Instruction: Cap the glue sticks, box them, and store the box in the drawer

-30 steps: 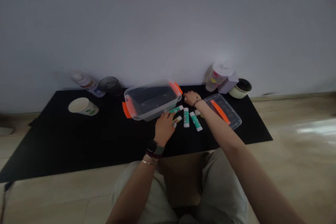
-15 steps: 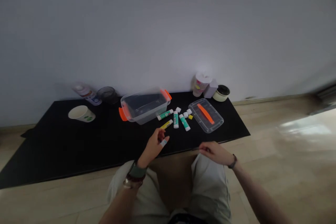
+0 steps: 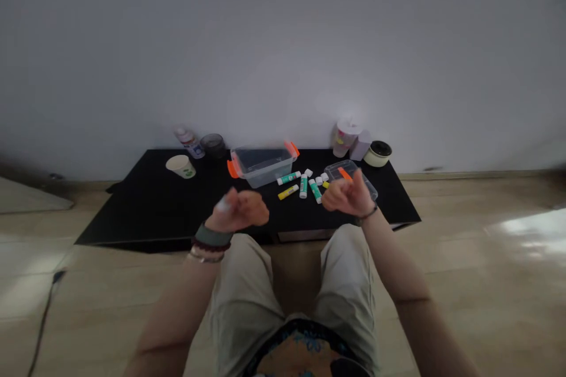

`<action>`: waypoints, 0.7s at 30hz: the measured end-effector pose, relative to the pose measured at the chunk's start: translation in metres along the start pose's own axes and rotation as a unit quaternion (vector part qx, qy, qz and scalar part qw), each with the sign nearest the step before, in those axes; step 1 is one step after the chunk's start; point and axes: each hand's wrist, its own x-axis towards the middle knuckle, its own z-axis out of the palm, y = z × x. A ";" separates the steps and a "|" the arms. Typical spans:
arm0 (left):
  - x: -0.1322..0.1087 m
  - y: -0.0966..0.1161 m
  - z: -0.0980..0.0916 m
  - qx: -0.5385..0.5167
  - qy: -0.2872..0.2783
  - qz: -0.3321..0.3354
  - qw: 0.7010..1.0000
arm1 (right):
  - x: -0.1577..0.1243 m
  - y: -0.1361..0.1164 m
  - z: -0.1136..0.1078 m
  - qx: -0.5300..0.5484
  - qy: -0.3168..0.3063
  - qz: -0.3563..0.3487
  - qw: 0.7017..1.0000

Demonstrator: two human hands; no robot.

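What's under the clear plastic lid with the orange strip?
The black mat shows through the clear plastic lid; the right hand hides the lid's near part, so what lies beneath there cannot be seen.

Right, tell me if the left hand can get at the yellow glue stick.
Probably yes: the left hand is raised over the black mat, and nothing stands between it and the yellow glue stick.

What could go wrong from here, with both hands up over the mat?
The right hand is raised over the clear lid, beside the loose white caps; coming down there, it could knock them or shift the lid. The round sticks lie loose on the mat and might roll if bumped. The left hand may be pinching something small and white, though blur hides it; if so, it could slip.
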 end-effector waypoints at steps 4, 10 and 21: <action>0.054 0.009 -0.005 -0.173 0.003 -0.037 0.984 | 0.022 0.035 -0.027 0.158 0.065 0.056 0.984; 0.073 -0.056 -0.031 -0.249 0.064 -0.151 0.954 | 0.008 0.105 -0.046 0.161 0.149 0.245 0.944; 0.067 -0.075 -0.047 -0.222 0.066 -0.171 0.957 | -0.001 0.108 -0.049 0.099 0.196 0.293 0.931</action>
